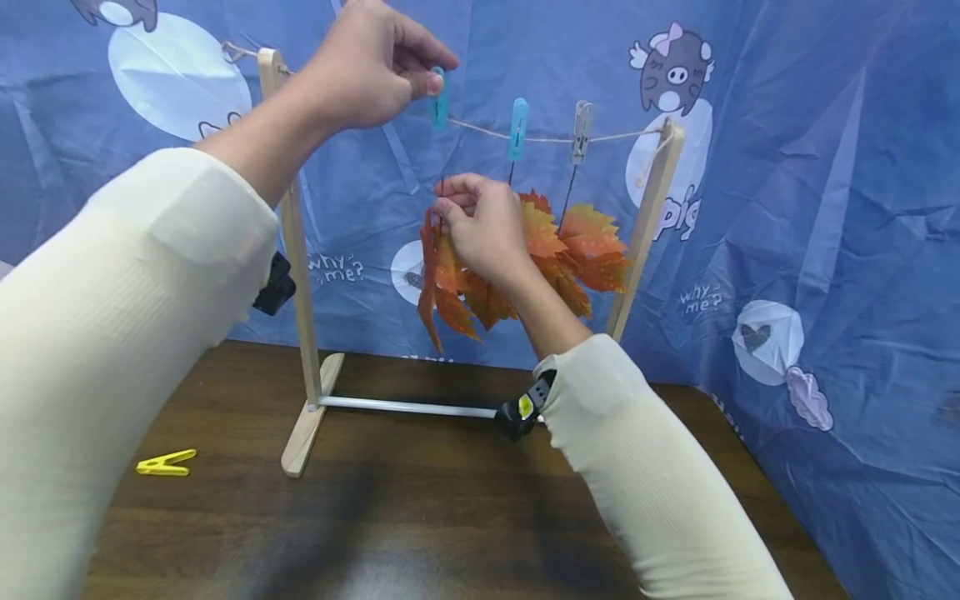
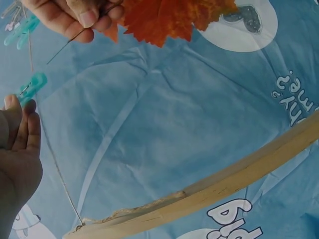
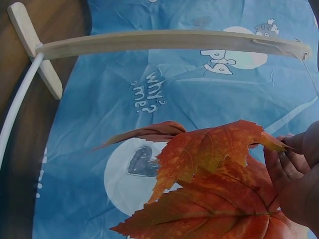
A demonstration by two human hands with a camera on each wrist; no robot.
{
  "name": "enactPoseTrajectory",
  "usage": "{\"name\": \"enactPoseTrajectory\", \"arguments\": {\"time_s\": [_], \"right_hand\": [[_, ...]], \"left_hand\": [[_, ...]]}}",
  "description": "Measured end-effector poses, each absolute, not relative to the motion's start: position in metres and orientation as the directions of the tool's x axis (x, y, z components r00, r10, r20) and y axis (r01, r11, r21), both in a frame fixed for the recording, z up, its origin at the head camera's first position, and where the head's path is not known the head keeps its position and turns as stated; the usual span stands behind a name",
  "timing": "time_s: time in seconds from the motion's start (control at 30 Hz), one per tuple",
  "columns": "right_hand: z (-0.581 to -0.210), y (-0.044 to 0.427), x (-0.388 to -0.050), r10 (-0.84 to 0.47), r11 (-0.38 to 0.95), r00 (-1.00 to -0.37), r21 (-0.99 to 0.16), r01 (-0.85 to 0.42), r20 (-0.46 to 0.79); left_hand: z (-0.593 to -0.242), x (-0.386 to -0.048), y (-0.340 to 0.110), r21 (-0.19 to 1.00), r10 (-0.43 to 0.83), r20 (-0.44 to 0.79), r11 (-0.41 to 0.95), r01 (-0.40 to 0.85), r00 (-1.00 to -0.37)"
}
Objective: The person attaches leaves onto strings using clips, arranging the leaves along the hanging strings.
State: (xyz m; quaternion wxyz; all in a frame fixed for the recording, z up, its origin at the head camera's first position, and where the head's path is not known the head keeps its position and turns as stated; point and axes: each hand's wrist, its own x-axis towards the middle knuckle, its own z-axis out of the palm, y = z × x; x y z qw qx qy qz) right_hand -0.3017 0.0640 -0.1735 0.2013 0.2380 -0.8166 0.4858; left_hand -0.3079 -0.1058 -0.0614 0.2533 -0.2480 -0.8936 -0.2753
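Observation:
My left hand [image 1: 367, 71] pinches a blue clothespin [image 1: 439, 108] at the string [image 1: 480, 130], near its left part. Below it, my right hand [image 1: 487, 229] pinches the thin stem [image 2: 61, 50] of an orange-red artificial maple leaf [image 3: 209, 149]. In the left wrist view the stem's tip points towards the clothespin, with a gap between them. Farther right, a second blue clothespin [image 1: 518, 129] and a grey clothespin [image 1: 582, 133] sit on the string, each with a leaf stem below. One hanging leaf [image 1: 592, 242] shows plainly; my right hand partly covers the others.
The string runs between two wooden posts [image 1: 300, 275] of a stand, joined low down by a white rod [image 1: 408, 407]. On the brown table [image 1: 225, 533] at left lies a yellow clothespin [image 1: 167, 463]. A blue printed cloth [image 1: 847, 208] hangs behind and at right.

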Motion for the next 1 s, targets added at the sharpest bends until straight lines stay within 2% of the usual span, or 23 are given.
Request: {"name": "enactPoseTrajectory", "arguments": {"time_s": [0.27,0.7,1.0], "right_hand": [[-0.170,0.062,-0.302,-0.191,0.432,-0.803,-0.686,-0.585,0.564],[-0.164,0.060,-0.302,-0.161,0.384,-0.797,-0.707,-0.594,0.582],[-0.159,0.054,-0.304,-0.101,0.183,-0.831,-0.811,-0.556,0.547]], "left_hand": [[-0.065,-0.309,-0.105,0.354,0.321,0.584,0.726,0.590,-0.746],[-0.067,-0.309,-0.103,0.344,0.339,0.568,0.730,0.590,-0.750],[-0.068,-0.309,-0.104,0.392,0.328,0.544,0.715,0.579,-0.772]]}}
